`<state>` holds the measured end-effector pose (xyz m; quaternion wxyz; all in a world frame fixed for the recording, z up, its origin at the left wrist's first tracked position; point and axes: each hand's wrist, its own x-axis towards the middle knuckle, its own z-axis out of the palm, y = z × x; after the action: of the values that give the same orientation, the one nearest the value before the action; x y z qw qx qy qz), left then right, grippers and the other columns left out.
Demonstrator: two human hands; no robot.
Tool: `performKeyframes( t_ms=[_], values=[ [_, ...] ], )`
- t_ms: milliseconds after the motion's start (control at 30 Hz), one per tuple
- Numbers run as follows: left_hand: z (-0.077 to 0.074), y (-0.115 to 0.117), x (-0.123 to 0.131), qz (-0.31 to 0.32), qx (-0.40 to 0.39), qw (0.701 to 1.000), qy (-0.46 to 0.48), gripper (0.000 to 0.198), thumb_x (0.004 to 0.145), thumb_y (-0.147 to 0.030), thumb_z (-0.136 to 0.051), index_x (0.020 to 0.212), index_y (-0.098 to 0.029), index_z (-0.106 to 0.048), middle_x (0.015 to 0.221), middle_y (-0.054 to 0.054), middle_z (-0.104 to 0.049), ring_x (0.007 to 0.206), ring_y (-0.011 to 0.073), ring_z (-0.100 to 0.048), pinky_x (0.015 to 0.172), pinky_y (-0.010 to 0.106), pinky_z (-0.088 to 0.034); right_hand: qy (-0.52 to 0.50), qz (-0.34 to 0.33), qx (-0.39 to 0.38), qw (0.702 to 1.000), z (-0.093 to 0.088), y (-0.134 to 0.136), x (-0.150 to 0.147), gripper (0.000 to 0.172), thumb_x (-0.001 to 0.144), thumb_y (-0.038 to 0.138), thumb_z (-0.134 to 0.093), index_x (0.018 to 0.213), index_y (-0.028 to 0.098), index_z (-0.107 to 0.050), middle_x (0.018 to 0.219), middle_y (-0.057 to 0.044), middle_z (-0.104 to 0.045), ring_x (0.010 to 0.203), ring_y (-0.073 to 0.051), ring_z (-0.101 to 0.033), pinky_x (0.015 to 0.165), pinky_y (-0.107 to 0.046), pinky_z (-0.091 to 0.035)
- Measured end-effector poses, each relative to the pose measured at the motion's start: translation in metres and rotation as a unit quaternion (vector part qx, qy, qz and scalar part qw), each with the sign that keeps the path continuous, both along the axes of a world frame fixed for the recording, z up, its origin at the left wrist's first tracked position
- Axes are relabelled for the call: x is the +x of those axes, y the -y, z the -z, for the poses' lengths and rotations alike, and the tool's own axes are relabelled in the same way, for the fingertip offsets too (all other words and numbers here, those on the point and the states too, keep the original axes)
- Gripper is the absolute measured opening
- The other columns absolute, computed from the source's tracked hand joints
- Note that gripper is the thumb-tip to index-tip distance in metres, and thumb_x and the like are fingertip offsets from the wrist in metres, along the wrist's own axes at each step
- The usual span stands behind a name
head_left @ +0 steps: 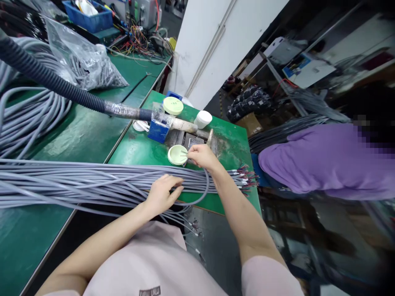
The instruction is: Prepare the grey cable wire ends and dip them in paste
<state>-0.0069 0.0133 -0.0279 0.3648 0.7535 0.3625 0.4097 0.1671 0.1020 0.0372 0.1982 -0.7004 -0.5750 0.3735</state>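
My right hand [202,156] is closed on the end of a grey cable [206,189], whose thin wires stick out over a pale yellow-green round dish [176,155]. That cable bends in a loop back toward my left hand [163,193]. My left hand lies palm down over a long bundle of grey cables [108,176], thumb and fingers apart; whether it touches the looped cable I cannot tell. At the bundle's right end the cables show stripped, coloured wires [245,176]. Just beyond my right hand sits a dark square metal plate [194,142], partly hidden by it.
A ribbed dark hose [61,88] ends in a pale nozzle [183,124] above the green bench [135,144]. Near it stand a blue box [158,130], a white tub [203,119] and a yellow-green lid [173,105]. At right is a person in purple [327,160].
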Motion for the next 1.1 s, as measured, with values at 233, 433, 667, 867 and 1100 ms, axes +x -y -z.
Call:
performKeyframes(
  t_ms=[233, 433, 667, 867, 1100],
  values=[
    [0.004, -0.005, -0.003, -0.014, -0.003, 1.0, 0.017, 0.017, 0.086, -0.023, -0.055, 0.098, -0.016, -0.065, 0.08, 0.005, -0.069, 0.075, 0.0168, -0.061, 0.072, 0.031, -0.048, 0.088, -0.059, -0.028, 0.994, 0.006, -0.019, -0.01, 0.01, 0.063, 0.014, -0.054, 0.054, 0.015, -0.055, 0.033, 0.008, -0.04, 0.033, -0.007, -0.038, 0.038, -0.019, -0.025],
    [0.004, -0.006, -0.005, -0.008, -0.005, 1.0, 0.022, 0.018, 0.086, -0.023, -0.054, 0.097, -0.016, -0.066, 0.081, 0.006, -0.07, 0.074, 0.017, -0.061, 0.072, 0.031, -0.048, 0.152, -0.096, -0.015, 0.984, 0.009, -0.028, -0.013, 0.009, 0.062, 0.018, -0.06, 0.054, 0.014, -0.06, 0.039, 0.006, -0.046, 0.041, -0.007, -0.042, 0.043, -0.019, -0.026],
    [0.004, -0.007, -0.006, -0.003, -0.004, 1.0, 0.018, 0.018, 0.086, -0.022, -0.053, 0.097, -0.016, -0.066, 0.081, 0.007, -0.071, 0.074, 0.0177, -0.061, 0.071, 0.031, -0.048, 0.175, -0.11, 0.003, 0.978, 0.011, -0.031, -0.015, 0.011, 0.06, 0.016, -0.059, 0.049, 0.015, -0.057, 0.042, 0.004, -0.049, 0.047, -0.009, -0.044, 0.046, -0.021, -0.028],
    [0.006, -0.008, -0.007, 0.004, -0.011, 1.0, 0.013, 0.019, 0.087, -0.023, -0.052, 0.098, -0.017, -0.066, 0.083, 0.007, -0.07, 0.077, 0.0177, -0.061, 0.072, 0.031, -0.048, 0.132, -0.049, 0.023, 0.99, -0.01, -0.03, 0.016, 0.009, 0.061, 0.016, -0.055, 0.052, 0.015, -0.055, 0.038, 0.005, -0.045, 0.039, -0.007, -0.039, 0.042, -0.02, -0.028],
    [0.007, -0.009, -0.008, 0.009, 0.01, 1.0, 0.002, 0.017, 0.087, -0.022, -0.052, 0.097, -0.016, -0.065, 0.081, 0.006, -0.069, 0.075, 0.0174, -0.06, 0.07, 0.031, -0.048, 0.107, 0.07, 0.005, 0.992, -0.008, -0.04, 0.065, 0.016, 0.062, 0.015, -0.054, 0.047, 0.016, -0.048, 0.03, 0.006, -0.04, 0.027, -0.005, -0.032, 0.034, -0.019, -0.022]
  ],
)
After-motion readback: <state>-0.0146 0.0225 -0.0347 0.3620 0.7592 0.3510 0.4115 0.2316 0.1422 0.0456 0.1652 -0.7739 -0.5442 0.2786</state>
